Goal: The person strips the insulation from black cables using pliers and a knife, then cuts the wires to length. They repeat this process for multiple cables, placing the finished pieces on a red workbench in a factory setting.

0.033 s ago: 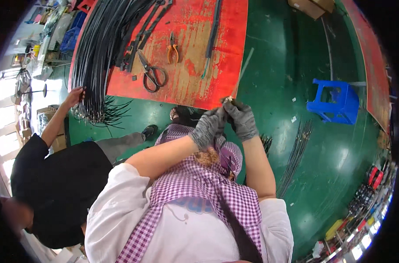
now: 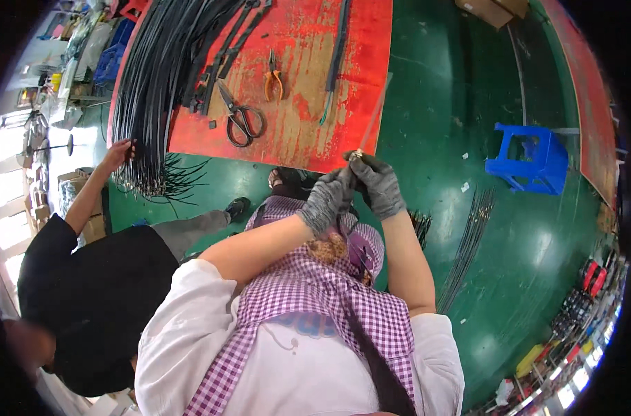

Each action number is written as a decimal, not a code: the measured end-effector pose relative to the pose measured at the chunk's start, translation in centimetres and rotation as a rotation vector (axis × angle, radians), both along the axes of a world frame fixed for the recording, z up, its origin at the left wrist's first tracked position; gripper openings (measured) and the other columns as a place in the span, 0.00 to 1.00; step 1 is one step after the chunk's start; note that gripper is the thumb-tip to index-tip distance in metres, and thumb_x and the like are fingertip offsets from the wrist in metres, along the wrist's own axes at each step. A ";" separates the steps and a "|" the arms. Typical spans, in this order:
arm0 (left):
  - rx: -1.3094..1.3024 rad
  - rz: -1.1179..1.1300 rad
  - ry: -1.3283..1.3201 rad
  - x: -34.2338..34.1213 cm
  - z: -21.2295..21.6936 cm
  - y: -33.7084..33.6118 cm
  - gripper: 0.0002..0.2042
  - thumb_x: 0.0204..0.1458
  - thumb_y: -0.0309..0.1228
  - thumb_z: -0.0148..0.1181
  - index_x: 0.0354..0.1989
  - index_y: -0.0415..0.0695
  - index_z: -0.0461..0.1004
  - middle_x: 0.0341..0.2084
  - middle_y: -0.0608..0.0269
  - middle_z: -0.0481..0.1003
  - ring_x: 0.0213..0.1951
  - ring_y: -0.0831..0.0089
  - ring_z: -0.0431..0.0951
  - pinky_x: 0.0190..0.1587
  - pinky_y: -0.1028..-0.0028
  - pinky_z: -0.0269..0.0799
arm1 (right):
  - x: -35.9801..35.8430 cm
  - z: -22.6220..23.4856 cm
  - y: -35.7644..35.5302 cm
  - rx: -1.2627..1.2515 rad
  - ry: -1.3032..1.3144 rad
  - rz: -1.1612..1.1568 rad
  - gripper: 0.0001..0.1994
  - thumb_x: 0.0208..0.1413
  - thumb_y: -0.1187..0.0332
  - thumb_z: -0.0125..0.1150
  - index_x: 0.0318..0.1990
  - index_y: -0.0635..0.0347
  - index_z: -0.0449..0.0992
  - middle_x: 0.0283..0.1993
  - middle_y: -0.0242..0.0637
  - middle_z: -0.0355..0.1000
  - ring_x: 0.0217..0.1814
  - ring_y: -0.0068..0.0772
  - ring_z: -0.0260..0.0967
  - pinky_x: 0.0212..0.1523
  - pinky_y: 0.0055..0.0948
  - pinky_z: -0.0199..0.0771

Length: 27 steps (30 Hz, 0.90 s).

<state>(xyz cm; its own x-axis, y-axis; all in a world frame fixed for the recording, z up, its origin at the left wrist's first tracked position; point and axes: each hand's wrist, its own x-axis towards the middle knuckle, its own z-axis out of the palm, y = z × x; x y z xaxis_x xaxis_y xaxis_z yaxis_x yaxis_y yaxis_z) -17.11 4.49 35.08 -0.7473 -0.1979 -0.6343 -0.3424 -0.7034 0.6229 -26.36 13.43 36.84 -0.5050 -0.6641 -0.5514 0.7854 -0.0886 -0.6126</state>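
Observation:
My two gloved hands meet just off the near right corner of the red-topped table (image 2: 360,90). My right hand (image 2: 378,186) is closed, its thumb and fingers pinching a small brass-coloured end piece (image 2: 357,154). From there a thin, pale, see-through strip (image 2: 379,114) runs up across the table's edge. Beside it my left hand (image 2: 326,203) is also closed, its fingertips against the right hand; what they grip is hidden. On the table lie black-handled scissors (image 2: 242,123), orange-handled pliers (image 2: 273,83) and a black sleeved cable (image 2: 338,52) with a green wire tip.
A thick bundle of black cables (image 2: 145,104) hangs over the table's left end, where another person's hand (image 2: 121,154) touches it. On the green floor, to the right, stand a blue stool (image 2: 530,159) and a row of thin dark cables (image 2: 468,246). A cardboard box (image 2: 492,10) sits farther back.
My hands have shifted slightly left and up with the brass-coloured piece. The pale strip's upper end has swung a little to the left.

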 end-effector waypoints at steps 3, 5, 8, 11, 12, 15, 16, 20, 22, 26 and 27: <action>0.149 0.174 -0.019 0.6 -2.3 -5.5 0.10 0.50 0.39 0.42 0.29 0.46 0.64 0.15 0.70 0.63 0.13 0.79 0.61 0.16 0.78 0.59 | -2.3 -7.9 -4.3 0.178 0.299 0.007 0.10 0.44 0.65 0.52 0.30 0.63 0.71 0.26 0.39 0.69 0.25 0.30 0.66 0.28 0.28 0.68; 0.210 0.208 -0.003 0.8 -3.7 -9.9 0.10 0.50 0.39 0.42 0.28 0.46 0.64 0.15 0.70 0.62 0.11 0.79 0.59 0.13 0.78 0.57 | -4.0 -9.9 -8.5 0.555 0.434 0.030 0.12 0.42 0.63 0.50 0.30 0.62 0.71 0.25 0.43 0.69 0.26 0.35 0.68 0.29 0.31 0.68; 0.050 0.234 -0.119 -1.1 -3.3 -14.2 0.10 0.50 0.39 0.43 0.23 0.48 0.62 0.09 0.74 0.56 0.08 0.81 0.54 0.10 0.80 0.50 | -7.3 -17.7 -13.7 0.971 0.982 0.057 0.16 0.41 0.56 0.49 0.30 0.60 0.72 0.24 0.48 0.68 0.29 0.43 0.68 0.29 0.32 0.67; 0.029 0.252 -0.171 -2.0 -3.8 -18.9 0.11 0.51 0.39 0.42 0.21 0.49 0.62 0.07 0.75 0.54 0.09 0.82 0.52 0.11 0.81 0.47 | -8.9 -17.3 -16.0 1.177 1.044 0.305 0.17 0.40 0.54 0.51 0.29 0.58 0.73 0.25 0.51 0.67 0.31 0.46 0.66 0.29 0.33 0.66; 0.047 0.243 -0.172 -2.2 -4.3 -20.5 0.11 0.51 0.39 0.42 0.21 0.48 0.62 0.07 0.75 0.54 0.09 0.82 0.52 0.11 0.81 0.47 | -8.8 -16.2 -15.9 1.112 0.989 0.251 0.14 0.40 0.57 0.55 0.29 0.59 0.74 0.22 0.47 0.69 0.24 0.41 0.67 0.25 0.32 0.66; 0.115 0.196 -0.166 -2.7 -5.2 -23.0 0.10 0.51 0.39 0.43 0.22 0.48 0.62 0.08 0.75 0.55 0.09 0.82 0.53 0.11 0.81 0.48 | -8.0 -16.0 -15.4 0.931 0.372 -0.089 0.12 0.39 0.61 0.60 0.26 0.61 0.74 0.18 0.38 0.68 0.18 0.30 0.64 0.18 0.27 0.63; 0.141 0.168 -0.145 -3.0 -5.3 -23.5 0.10 0.51 0.39 0.43 0.22 0.48 0.62 0.08 0.74 0.55 0.09 0.82 0.53 0.11 0.81 0.48 | -7.8 -14.9 -15.8 0.843 0.265 -0.163 0.10 0.40 0.65 0.60 0.26 0.63 0.73 0.16 0.29 0.65 0.15 0.21 0.60 0.14 0.21 0.59; 0.228 0.088 -0.119 -3.4 -5.6 -23.3 0.09 0.51 0.38 0.43 0.24 0.48 0.62 0.09 0.73 0.57 0.09 0.81 0.54 0.11 0.81 0.50 | -7.0 -15.6 -15.1 0.492 -0.122 -0.290 0.08 0.42 0.67 0.58 0.27 0.62 0.71 0.17 0.28 0.64 0.15 0.22 0.58 0.13 0.20 0.58; 0.220 0.057 -0.108 -3.1 -6.0 -22.9 0.10 0.52 0.38 0.42 0.24 0.48 0.62 0.09 0.73 0.57 0.09 0.81 0.55 0.12 0.81 0.51 | -6.4 -15.5 -14.5 0.353 -0.223 -0.398 0.06 0.42 0.69 0.57 0.27 0.61 0.70 0.18 0.28 0.63 0.14 0.23 0.57 0.13 0.21 0.58; 0.149 0.040 -0.193 -2.7 -7.0 -22.0 0.11 0.52 0.39 0.42 0.24 0.46 0.63 0.10 0.72 0.58 0.10 0.82 0.55 0.12 0.82 0.52 | -1.0 -10.6 -15.9 0.599 1.021 -0.142 0.06 0.45 0.68 0.51 0.26 0.60 0.70 0.24 0.32 0.66 0.22 0.30 0.62 0.23 0.25 0.64; 0.151 0.038 -0.180 -2.3 -7.0 -21.8 0.11 0.52 0.39 0.42 0.25 0.46 0.63 0.11 0.72 0.58 0.10 0.82 0.55 0.13 0.82 0.52 | 1.0 -7.9 -16.0 0.771 1.490 0.082 0.07 0.46 0.67 0.49 0.26 0.60 0.70 0.26 0.34 0.67 0.26 0.33 0.63 0.29 0.27 0.66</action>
<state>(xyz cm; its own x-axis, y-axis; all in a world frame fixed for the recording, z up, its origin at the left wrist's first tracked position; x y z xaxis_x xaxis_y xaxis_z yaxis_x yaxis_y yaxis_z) -19.38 -17.30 28.08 -0.6136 -0.1162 -0.7810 -0.4099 -0.7985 0.4408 -25.41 -2.61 28.89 -0.8305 -0.5347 0.1562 -0.4931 0.5750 -0.6528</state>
